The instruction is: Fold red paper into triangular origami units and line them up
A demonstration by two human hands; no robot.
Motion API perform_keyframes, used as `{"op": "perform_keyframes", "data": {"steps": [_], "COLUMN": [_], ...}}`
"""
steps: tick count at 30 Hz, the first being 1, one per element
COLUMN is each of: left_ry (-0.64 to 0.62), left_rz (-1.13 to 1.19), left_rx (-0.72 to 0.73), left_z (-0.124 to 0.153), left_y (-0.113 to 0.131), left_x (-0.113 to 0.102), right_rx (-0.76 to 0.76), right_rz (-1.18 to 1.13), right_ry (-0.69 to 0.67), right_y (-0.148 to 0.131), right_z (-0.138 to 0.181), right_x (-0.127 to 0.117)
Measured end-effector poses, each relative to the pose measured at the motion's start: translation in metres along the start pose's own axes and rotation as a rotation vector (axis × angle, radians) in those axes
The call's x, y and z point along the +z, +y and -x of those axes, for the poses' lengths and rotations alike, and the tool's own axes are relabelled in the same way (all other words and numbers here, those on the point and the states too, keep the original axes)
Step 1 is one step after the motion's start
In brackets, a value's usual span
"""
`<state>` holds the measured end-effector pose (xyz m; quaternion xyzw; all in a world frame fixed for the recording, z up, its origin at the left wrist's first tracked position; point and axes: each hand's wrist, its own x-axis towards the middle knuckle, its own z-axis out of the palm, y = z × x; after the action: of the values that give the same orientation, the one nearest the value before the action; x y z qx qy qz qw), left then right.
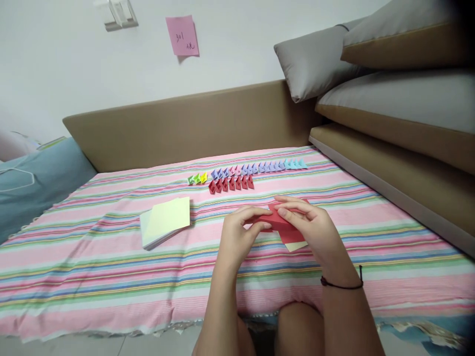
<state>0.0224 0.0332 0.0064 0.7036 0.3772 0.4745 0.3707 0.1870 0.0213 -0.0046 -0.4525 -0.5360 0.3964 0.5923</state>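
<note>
My left hand (pixel 237 235) and my right hand (pixel 311 225) are both pinched on a piece of red paper (pixel 276 220) held just above the striped cloth (pixel 111 267). Under it lie more sheets, red and pale yellow (pixel 295 244). A stack of pale yellow paper (pixel 165 222) lies to the left of my hands. Beyond my hands stand two rows of small folded paper pieces: a red row (pixel 230 184) in front, and a longer row behind it running from green and yellow (pixel 196 178) through purple and pink (pixel 247 169) to light blue (pixel 296 163).
The cloth covers a low bed with a tan padded headboard (pixel 185 123). Tan and grey cushions (pixel 393 99) are stacked at the right. A blue pillow (pixel 33 178) lies at the left. A pink sticky note (pixel 181 35) hangs on the wall. My knees (pixel 260 331) show at the bottom.
</note>
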Motion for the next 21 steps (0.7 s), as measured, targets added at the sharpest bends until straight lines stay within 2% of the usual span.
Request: {"op": "perform_keyframes", "data": {"steps": [4, 7, 10, 15, 18, 21], "left_ry": [0.15, 0.133, 0.113, 0.19, 0.24, 0.304], "left_rz": [-0.054, 0.031, 0.108, 0.138, 0.13, 0.113], "left_rx": [0.045, -0.021, -0.115, -0.185, -0.199, -0.193], "left_z": [-0.001, -0.002, -0.002, -0.004, -0.004, -0.005], "left_y": [0.0, 0.001, 0.001, 0.0, -0.001, -0.002], "left_x": [-0.001, -0.001, 0.001, 0.002, -0.003, -0.009], "right_rx": [-0.077, -0.116, -0.044, 0.016, 0.071, 0.123], "right_rz": [0.184, 0.245, 0.271, 0.23, 0.18, 0.176], "right_ry": [-0.126, -0.136, -0.114, -0.067, -0.069, -0.011], "right_y": [-0.003, -0.004, -0.003, -0.001, -0.001, -0.001], "right_z": [0.0, 0.0, 0.0, 0.001, 0.003, 0.005], "right_x": [-0.004, -0.003, 0.002, 0.007, 0.001, -0.011]}}
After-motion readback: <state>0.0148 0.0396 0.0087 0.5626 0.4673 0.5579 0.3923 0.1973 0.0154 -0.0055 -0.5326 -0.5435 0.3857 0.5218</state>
